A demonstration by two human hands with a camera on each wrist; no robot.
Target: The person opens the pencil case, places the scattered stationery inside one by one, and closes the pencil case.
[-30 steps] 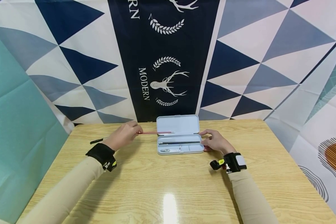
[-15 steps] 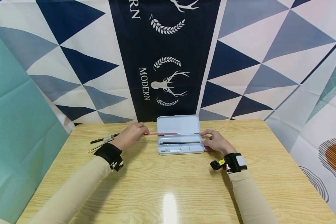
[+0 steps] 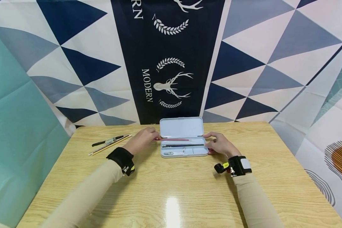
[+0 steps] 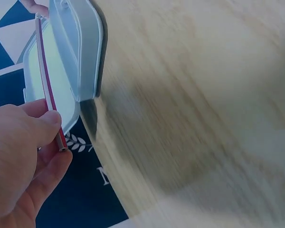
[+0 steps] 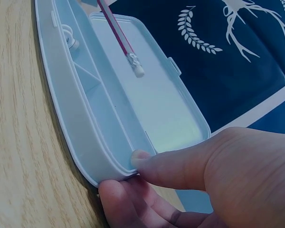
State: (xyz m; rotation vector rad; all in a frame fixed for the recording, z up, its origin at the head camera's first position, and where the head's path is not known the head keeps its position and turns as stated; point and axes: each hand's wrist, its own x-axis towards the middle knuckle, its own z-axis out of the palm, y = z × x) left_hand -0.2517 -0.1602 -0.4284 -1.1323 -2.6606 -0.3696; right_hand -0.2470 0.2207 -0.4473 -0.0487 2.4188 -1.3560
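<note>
My left hand (image 3: 142, 139) pinches a red-striped pencil (image 4: 43, 71) near one end, between thumb and fingers. The white eraser end (image 5: 138, 71) points right, over the open pale blue pencil case (image 3: 198, 154). My right hand (image 3: 220, 144) grips the case's right end, thumb over the rim and fingers outside against the wall. The lid (image 3: 181, 126) stands raised at the back. Inside the case, a dark slender stick (image 3: 183, 145) lies along the rear compartment, and a small compass (image 3: 168, 153) rests in the front one.
Left of the case lie a black pen (image 3: 98, 143), a yellow pencil (image 3: 112, 145) and other slim writing tools on the wooden table (image 3: 148, 190). A patterned cloth (image 3: 171, 79) hangs right behind the table's back edge.
My left hand has moved right and slightly nearer, carrying the pencil from beside the lid to over the case's rear edge. The writing tools at left have come into view. My right hand stays.
</note>
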